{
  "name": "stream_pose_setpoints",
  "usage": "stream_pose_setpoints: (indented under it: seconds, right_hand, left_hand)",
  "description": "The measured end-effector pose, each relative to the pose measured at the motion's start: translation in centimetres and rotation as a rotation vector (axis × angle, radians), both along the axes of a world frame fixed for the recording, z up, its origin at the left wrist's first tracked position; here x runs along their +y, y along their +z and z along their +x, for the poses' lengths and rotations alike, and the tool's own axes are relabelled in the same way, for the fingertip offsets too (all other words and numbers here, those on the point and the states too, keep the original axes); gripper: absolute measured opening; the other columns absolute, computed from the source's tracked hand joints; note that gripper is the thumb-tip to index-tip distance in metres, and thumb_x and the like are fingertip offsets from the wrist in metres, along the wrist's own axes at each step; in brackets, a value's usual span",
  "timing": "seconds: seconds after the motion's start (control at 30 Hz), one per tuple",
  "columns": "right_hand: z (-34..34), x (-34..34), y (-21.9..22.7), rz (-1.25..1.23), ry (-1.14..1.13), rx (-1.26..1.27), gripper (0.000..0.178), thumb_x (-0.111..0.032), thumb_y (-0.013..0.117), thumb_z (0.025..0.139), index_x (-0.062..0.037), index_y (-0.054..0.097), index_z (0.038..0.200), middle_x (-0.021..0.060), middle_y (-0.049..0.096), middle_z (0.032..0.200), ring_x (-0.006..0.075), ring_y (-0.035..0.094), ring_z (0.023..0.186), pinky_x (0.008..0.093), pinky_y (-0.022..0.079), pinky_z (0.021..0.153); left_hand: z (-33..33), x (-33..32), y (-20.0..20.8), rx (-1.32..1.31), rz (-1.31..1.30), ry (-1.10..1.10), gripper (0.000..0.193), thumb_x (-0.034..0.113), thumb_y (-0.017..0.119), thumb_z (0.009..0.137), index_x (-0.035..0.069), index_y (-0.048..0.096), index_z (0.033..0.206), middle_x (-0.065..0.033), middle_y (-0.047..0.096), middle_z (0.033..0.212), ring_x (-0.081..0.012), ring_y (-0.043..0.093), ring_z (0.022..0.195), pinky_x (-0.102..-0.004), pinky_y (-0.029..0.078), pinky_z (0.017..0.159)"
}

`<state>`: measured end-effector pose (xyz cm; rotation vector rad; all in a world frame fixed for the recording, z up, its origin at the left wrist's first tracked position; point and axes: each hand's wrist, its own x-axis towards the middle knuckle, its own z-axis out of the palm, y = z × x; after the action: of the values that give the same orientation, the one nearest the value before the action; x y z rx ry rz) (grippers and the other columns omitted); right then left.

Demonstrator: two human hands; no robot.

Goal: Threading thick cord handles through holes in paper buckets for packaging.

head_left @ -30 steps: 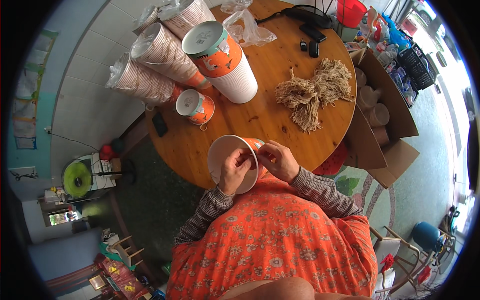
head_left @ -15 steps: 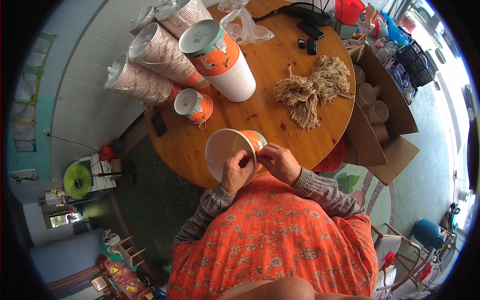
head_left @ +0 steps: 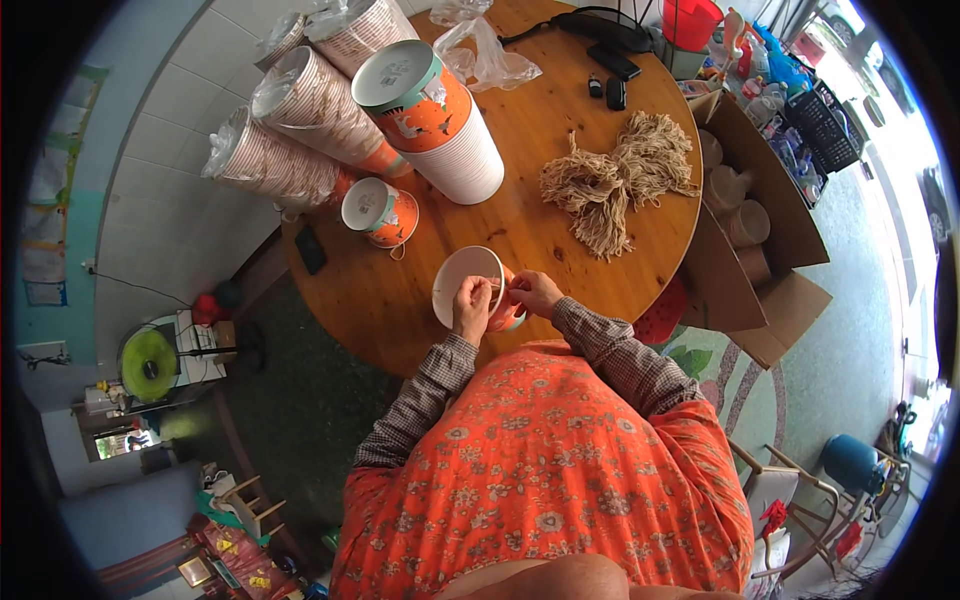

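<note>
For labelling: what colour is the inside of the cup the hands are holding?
White inside, orange outside: the paper cup, held by the left hand and right hand, head view.

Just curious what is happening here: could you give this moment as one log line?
left hand: on white-and-orange paper cup rim | right hand: at cup side | round wooden table: tan string bundle

Round wooden table (head_left: 560, 140) by a white tiled wall (head_left: 150, 130), dark green floor (head_left: 300, 420), daylight at right

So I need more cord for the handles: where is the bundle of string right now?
The bundle of tan string lies on the round wooden table, toward its right side, between the stacked orange-and-white cups and the open cardboard box.
</note>
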<state>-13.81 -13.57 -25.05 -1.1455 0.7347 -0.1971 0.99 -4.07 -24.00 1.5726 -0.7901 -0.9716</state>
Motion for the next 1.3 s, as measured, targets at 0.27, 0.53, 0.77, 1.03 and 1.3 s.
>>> stream_pose_setpoints:
  seconds: [0.27,0.53,0.77,1.03,1.3]
  right_hand:
    - [-0.8,-0.2,0.2,0.015,0.032,0.169,0.022,-0.021,0.058,0.087,0.0007,0.057,0.093,0.009,0.063,0.07,0.0157,0.063,0.055,0.0261,0.051,0.044]
    - [-3.4,-0.2,0.0,-0.116,0.088,0.239,0.024,-0.023,0.06,0.084,-0.0009,0.062,0.093,0.0061,0.065,0.075,0.0109,0.06,0.053,0.024,0.047,0.044]
    - [-4.6,1.5,-0.3,0.955,-0.076,-0.096,0.021,-0.02,0.049,0.094,-0.0012,0.059,0.091,0.0094,0.066,0.09,0.0088,0.056,0.06,0.0199,0.045,0.049]
    - [-4.4,3.2,2.7,-0.201,-0.05,0.211,0.027,-0.007,0.047,0.091,-0.0023,0.061,0.114,0.01,0.066,0.1,0.0104,0.062,0.072,0.0243,0.05,0.059]
    - [-3.4,2.0,2.3,-0.851,-0.158,0.17,0.031,-0.008,0.06,0.078,-0.0063,0.056,0.109,0.0152,0.061,0.095,0.0317,0.061,0.087,0.039,0.05,0.073]
  left_hand:
    - [-1.7,-1.5,0.9,0.103,-0.125,-0.082,0.01,0.014,0.049,0.095,0.004,0.051,0.093,-0.0039,0.061,0.079,-0.0049,0.048,0.062,-0.0197,0.042,0.058]
    - [-1.5,-3.1,1.0,0.091,0.037,-0.122,0.011,0.015,0.053,0.094,0.004,0.053,0.092,-0.0018,0.06,0.075,-0.0064,0.055,0.061,-0.0202,0.047,0.057]
    - [-2.5,-2.6,0.4,0.219,0.052,-0.181,0.012,0.014,0.052,0.093,0.003,0.054,0.094,-0.0042,0.062,0.079,-0.009,0.059,0.069,-0.0232,0.05,0.065]
    - [-2.3,-1.7,-1.0,-0.026,-0.037,-0.295,0.013,0.014,0.054,0.093,0.001,0.055,0.093,-0.0032,0.062,0.081,-0.0094,0.06,0.071,-0.0229,0.05,0.066]
    - [-2.8,-1.6,0.2,0.092,0.124,-0.211,0.012,0.012,0.056,0.09,0.001,0.056,0.09,-0.0039,0.061,0.082,-0.011,0.062,0.067,-0.0238,0.05,0.055]
